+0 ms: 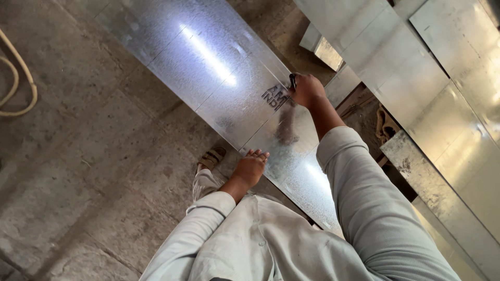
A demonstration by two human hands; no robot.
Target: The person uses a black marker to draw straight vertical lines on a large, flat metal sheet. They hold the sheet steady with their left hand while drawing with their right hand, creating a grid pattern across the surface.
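Note:
A long galvanised metal sheet (208, 67) lies on the concrete floor and runs from the top left to the lower right. My left hand (251, 167) rests on the sheet's near edge, fingers pressed flat on it. My right hand (307, 89) is stretched to the sheet's far edge and grips a small dark tool (292, 81) whose tip touches the metal beside a dark printed mark. Both arms wear pale grey sleeves.
More galvanised sheets (416, 67) lie stacked to the right, overlapping one another. A sandalled foot (211, 157) stands on the floor by the sheet's near edge. A pale hose (18, 78) curves at the left edge. A brown cloth (386, 125) lies between the sheets.

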